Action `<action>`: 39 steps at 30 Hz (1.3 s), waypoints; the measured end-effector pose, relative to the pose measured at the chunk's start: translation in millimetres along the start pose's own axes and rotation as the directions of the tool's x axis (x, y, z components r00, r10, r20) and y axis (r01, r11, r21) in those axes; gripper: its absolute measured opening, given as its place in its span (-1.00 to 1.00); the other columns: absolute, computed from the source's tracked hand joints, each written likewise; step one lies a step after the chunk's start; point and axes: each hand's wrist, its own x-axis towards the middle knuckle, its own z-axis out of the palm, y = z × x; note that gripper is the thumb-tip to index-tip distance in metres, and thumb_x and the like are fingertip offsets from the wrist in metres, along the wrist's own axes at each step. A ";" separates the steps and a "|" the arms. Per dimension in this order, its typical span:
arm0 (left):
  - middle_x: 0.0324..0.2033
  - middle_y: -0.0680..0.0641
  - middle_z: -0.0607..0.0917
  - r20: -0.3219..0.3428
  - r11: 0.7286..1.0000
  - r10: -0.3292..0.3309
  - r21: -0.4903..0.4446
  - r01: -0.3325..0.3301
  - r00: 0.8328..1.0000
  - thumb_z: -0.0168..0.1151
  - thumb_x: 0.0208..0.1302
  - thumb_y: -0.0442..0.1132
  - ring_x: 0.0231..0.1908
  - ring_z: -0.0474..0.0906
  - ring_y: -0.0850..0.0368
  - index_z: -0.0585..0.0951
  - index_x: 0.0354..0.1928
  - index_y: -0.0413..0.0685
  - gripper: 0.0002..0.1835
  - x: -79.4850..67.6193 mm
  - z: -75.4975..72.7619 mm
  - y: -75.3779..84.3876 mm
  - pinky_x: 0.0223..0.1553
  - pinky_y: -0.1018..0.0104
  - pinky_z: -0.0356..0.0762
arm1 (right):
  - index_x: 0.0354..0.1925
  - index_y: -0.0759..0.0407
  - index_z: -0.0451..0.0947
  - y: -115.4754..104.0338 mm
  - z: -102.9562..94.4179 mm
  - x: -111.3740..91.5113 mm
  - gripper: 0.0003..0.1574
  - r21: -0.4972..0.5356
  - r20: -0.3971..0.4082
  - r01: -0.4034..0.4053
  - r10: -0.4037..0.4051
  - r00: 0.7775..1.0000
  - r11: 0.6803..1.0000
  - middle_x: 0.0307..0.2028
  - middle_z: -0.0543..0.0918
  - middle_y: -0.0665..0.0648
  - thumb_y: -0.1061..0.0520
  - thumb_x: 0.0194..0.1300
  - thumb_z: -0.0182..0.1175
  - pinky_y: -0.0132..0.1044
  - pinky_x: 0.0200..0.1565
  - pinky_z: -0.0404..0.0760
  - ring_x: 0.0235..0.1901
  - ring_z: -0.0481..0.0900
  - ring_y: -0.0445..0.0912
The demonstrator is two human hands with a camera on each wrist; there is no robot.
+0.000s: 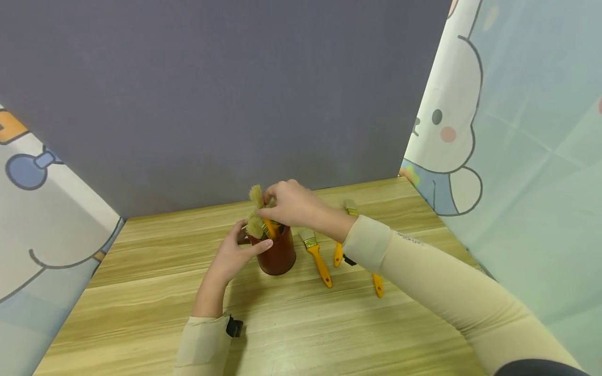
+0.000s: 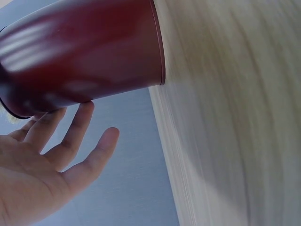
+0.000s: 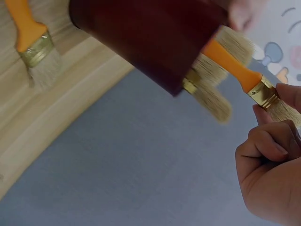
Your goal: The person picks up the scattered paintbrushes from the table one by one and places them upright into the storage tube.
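A dark red cylindrical cup [image 1: 277, 258] stands on the wooden table, holding several paintbrushes [image 3: 211, 101] with their bristles up. My left hand [image 1: 235, 256] grips the cup near its rim, thumb on the near side and fingers around the left. In the left wrist view, fingertips [image 2: 86, 107] touch its wall. Over the cup, my right hand [image 1: 293, 201] pinches a paintbrush [image 3: 235, 66] at its metal band, between thumb and finger. That brush has an orange handle, which points down into the cup's mouth; the handle's lower end is hidden.
Right of the cup lies a loose paintbrush [image 1: 320, 263] with an orange handle. Farther right, another brush handle [image 1: 338, 254] and a third handle [image 1: 378, 285] show partly behind the right forearm. A grey panel [image 1: 263, 104] rises at the table's back edge; printed sheets flank both sides.
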 end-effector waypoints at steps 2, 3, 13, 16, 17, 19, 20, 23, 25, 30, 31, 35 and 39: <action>0.41 -0.23 0.55 -0.006 1.000 -0.002 0.001 0.002 1.000 0.47 0.23 0.38 0.48 0.43 -0.22 -0.04 0.73 0.03 0.28 -1.1 0.1 0.4 0.40 -0.25 0.50 | 0.18 0.14 0.72 3.1 6.2 1.7 -0.49 -0.006 0.013 -0.005 0.005 1.000 1.000 -0.49 0.80 0.09 -0.16 0.51 0.33 -0.43 -0.58 0.46 -0.72 0.47 -0.25; 0.39 -0.22 0.57 -0.008 1.000 -0.001 0.000 0.001 1.000 0.48 0.23 0.38 0.48 0.43 -0.21 -0.04 0.73 0.03 0.27 -1.4 0.3 0.4 0.40 -0.25 0.50 | 0.17 0.14 0.72 4.5 9.4 2.1 -0.50 -0.014 0.016 -0.006 0.007 1.000 1.000 -0.52 0.78 0.07 -0.17 0.50 0.33 -0.44 -0.60 0.44 -0.72 0.46 -0.25; 0.31 -0.21 0.64 -0.015 1.000 0.020 -0.009 -0.020 1.000 0.49 0.25 0.33 0.44 0.48 -0.18 -0.02 0.73 -0.03 0.26 -2.0 2.7 1.2 0.38 -0.23 0.52 | 0.00 0.07 0.78 13.2 29.1 2.9 -0.59 -0.104 0.005 0.001 -0.001 1.000 0.995 -0.70 0.44 -0.13 -0.21 0.48 0.35 -0.44 -0.62 0.27 -0.73 0.29 -0.28; 0.34 -0.22 0.62 -0.013 1.000 0.017 -0.004 -0.017 1.000 0.48 0.23 0.36 0.46 0.45 -0.21 -0.03 0.73 -0.02 0.27 -1.1 3.0 0.8 0.38 -0.25 0.52 | 0.03 0.11 0.77 11.1 22.5 4.3 -0.57 -0.071 -0.017 0.005 -0.007 1.000 0.997 -0.71 0.47 -0.10 -0.18 0.49 0.34 -0.46 -0.64 0.28 -0.75 0.29 -0.28; 0.36 -0.23 0.60 -0.012 1.000 0.015 -0.003 -0.015 1.000 0.48 0.23 0.37 0.46 0.44 -0.22 -0.03 0.73 -0.01 0.28 -0.9 3.0 0.5 0.38 -0.25 0.51 | 0.05 0.12 0.77 10.1 19.1 5.0 -0.56 -0.062 -0.028 0.004 -0.006 1.000 0.998 -0.70 0.52 -0.07 -0.18 0.49 0.34 -0.46 -0.65 0.30 -0.76 0.32 -0.28; 0.39 -0.24 0.58 -0.015 1.000 0.008 -0.005 -0.008 1.000 0.48 0.21 0.38 0.48 0.42 -0.23 -0.02 0.73 0.00 0.28 -0.6 3.3 0.1 0.39 -0.26 0.51 | 0.08 0.13 0.75 7.7 12.1 6.9 -0.53 -0.058 -0.058 0.004 -0.007 0.998 0.998 -0.61 0.65 -0.05 -0.18 0.49 0.34 -0.46 -0.64 0.37 -0.74 0.40 -0.27; 0.40 -0.25 0.56 -0.015 1.000 0.005 -0.007 -0.005 1.000 0.49 0.21 0.39 0.49 0.41 -0.24 -0.02 0.73 0.01 0.28 -0.3 3.3 -0.4 0.39 -0.27 0.50 | 0.11 0.12 0.75 6.8 8.9 7.8 -0.52 -0.060 -0.071 0.002 -0.006 0.997 0.998 -0.55 0.71 -0.03 -0.19 0.49 0.34 -0.45 -0.63 0.40 -0.74 0.43 -0.26; 0.44 -0.26 0.53 -0.016 1.000 0.003 -0.010 -0.003 1.000 0.49 0.21 0.38 0.50 0.39 -0.25 -0.02 0.73 0.02 0.28 -0.3 3.0 -1.1 0.41 -0.28 0.48 | 0.13 0.09 0.74 5.2 3.0 10.3 -0.51 -0.065 -0.076 -0.015 0.010 0.997 0.998 -0.42 0.81 0.02 -0.21 0.49 0.33 -0.41 -0.61 0.46 -0.70 0.51 -0.22; 0.43 -0.27 0.53 -0.018 1.000 0.005 -0.006 -0.005 1.000 0.49 0.21 0.38 0.50 0.40 -0.25 -0.03 0.73 0.02 0.28 -0.2 2.8 -1.1 0.41 -0.28 0.48 | 0.13 0.08 0.75 5.7 3.2 11.1 -0.52 -0.063 -0.062 -0.020 0.016 0.998 0.998 -0.39 0.82 0.00 -0.21 0.49 0.33 -0.40 -0.58 0.50 -0.67 0.55 -0.22; 0.39 -0.23 0.57 -0.015 1.000 0.006 -0.004 -0.006 1.000 0.48 0.21 0.39 0.48 0.42 -0.22 -0.02 0.73 0.02 0.28 -0.2 2.7 -0.7 0.39 -0.26 0.50 | -0.02 0.09 0.76 8.9 15.1 10.3 -0.58 -0.054 -0.007 -0.012 0.012 1.000 0.998 -0.59 0.65 -0.07 -0.20 0.49 0.34 -0.43 -0.58 0.47 -0.69 0.51 -0.25; 0.38 -0.22 0.58 -0.014 1.000 0.004 -0.007 -0.004 1.000 0.49 0.20 0.39 0.48 0.43 -0.21 -0.02 0.73 0.02 0.28 0.0 2.9 -0.9 0.39 -0.25 0.50 | -0.07 0.08 0.76 9.7 18.1 10.0 -0.60 -0.057 -0.003 -0.009 0.009 1.000 0.998 -0.63 0.58 -0.08 -0.20 0.49 0.34 -0.43 -0.59 0.43 -0.70 0.47 -0.25; 0.37 -0.20 0.58 -0.009 1.000 0.008 -0.012 -0.009 1.000 0.49 0.20 0.39 0.48 0.42 -0.19 -0.02 0.73 0.03 0.28 0.6 4.1 -1.9 0.39 -0.24 0.50 | -0.23 0.02 0.73 13.1 29.4 9.2 -0.64 -0.098 -0.009 0.000 -0.001 1.000 0.995 -0.65 0.42 -0.11 -0.22 0.47 0.35 -0.43 -0.60 0.32 -0.69 0.36 -0.26; 0.35 -0.18 0.58 -0.005 1.000 0.014 -0.018 -0.014 1.000 0.48 0.21 0.39 0.46 0.44 -0.17 -0.03 0.73 0.04 0.29 1.3 5.2 -3.3 0.40 -0.24 0.49 | -0.28 -0.01 0.74 15.6 35.7 7.6 -0.66 -0.121 -0.017 0.006 -0.008 1.000 0.993 -0.56 0.50 -0.14 -0.21 0.44 0.37 -0.42 -0.55 0.34 -0.64 0.37 -0.28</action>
